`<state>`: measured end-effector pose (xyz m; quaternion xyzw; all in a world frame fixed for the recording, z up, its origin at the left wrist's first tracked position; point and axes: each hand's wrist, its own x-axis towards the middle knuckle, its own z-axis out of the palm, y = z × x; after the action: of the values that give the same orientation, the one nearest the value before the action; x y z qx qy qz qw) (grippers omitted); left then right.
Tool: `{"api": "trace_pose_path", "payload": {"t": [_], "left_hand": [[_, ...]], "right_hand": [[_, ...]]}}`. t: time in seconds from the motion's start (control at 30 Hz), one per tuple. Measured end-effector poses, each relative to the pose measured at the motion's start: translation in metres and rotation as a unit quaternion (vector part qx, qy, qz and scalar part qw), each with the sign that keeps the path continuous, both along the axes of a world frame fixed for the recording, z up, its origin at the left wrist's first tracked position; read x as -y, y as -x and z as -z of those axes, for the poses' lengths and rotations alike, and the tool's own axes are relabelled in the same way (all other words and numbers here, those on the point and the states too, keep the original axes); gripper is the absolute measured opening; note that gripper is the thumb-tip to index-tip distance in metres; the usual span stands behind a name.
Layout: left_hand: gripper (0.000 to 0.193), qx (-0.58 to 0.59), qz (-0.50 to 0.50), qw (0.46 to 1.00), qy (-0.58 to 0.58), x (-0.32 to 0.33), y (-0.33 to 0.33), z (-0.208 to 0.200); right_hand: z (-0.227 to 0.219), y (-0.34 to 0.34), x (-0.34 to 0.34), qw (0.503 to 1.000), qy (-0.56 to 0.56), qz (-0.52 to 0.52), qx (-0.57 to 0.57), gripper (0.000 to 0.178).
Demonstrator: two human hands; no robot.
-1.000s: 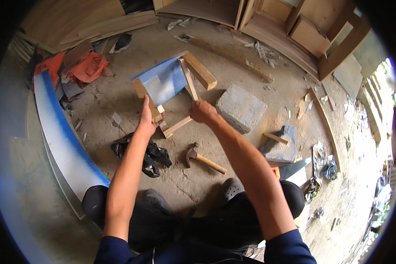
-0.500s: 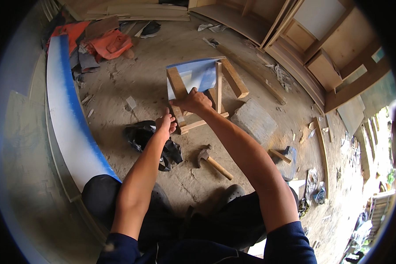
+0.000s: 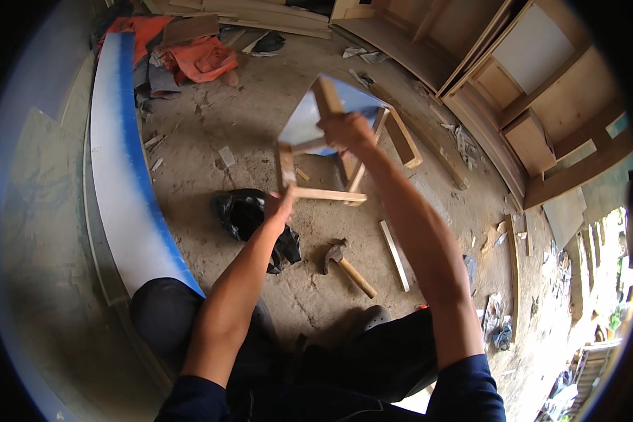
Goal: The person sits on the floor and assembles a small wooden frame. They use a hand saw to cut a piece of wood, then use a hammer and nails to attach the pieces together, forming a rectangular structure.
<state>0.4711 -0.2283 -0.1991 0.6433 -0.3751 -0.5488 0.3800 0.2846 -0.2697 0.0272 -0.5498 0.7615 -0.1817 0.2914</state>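
Observation:
A small stool-like wooden frame (image 3: 328,194) with a blue-and-white panel (image 3: 304,121) stands tilted in front of me. My right hand (image 3: 348,131) is closed around one of its upper wooden pieces, close to the panel. At the near left corner, my left hand (image 3: 280,205) grips the lower end of the frame, its fingertips partly hidden. Beneath my left wrist lies a black plastic bag (image 3: 243,212). A claw hammer (image 3: 352,269) with a wooden handle rests on the floor between my forearms.
A blue-and-white curved-looking panel (image 3: 119,162) runs along my left. Orange cloth (image 3: 198,60) lies at the far left. Wooden cabinet frames (image 3: 531,137) stand at the far right. A thin pale strip (image 3: 394,255) lies beside my right forearm, and scraps litter the floor.
The wooden frame has been turned and tilted, with its panel swung upward. Both hands have moved with it, the right one up and to the right. The view has shifted slightly.

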Motion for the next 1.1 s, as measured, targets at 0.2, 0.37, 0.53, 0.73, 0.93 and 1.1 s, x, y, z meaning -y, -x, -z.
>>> {"api": "trace_pose_path", "payload": {"t": [0.2, 0.37, 0.53, 0.73, 0.93, 1.1], "left_hand": [[0.086, -0.287, -0.226, 0.928, 0.078, 0.000, 0.022, -0.123], [0.088, -0.230, -0.276, 0.931, 0.057, 0.015, 0.012, -0.149], [0.103, -0.427, -0.250, 0.846, -0.197, 0.020, -0.004, -0.133], [0.093, -0.583, -0.124, 0.801, -0.064, 0.037, 0.001, -0.119], [0.059, -0.556, -0.077, 0.822, -0.095, 0.048, 0.029, -0.113], [0.020, -0.561, -0.131, 0.815, -0.063, 0.052, 0.062, -0.119]], "right_hand": [[-0.070, 0.030, -0.044, 0.935, 0.102, 0.139, 0.310, 0.052], [-0.065, 0.045, -0.047, 0.882, 0.132, 0.112, 0.438, 0.052], [-0.014, 0.084, -0.061, 0.786, 0.135, 0.100, 0.595, 0.044], [0.110, 0.125, -0.103, 0.669, 0.148, 0.095, 0.722, 0.046], [0.175, 0.138, -0.139, 0.571, 0.104, 0.090, 0.809, 0.056], [0.179, 0.155, -0.141, 0.593, 0.099, 0.118, 0.791, 0.056]]}}
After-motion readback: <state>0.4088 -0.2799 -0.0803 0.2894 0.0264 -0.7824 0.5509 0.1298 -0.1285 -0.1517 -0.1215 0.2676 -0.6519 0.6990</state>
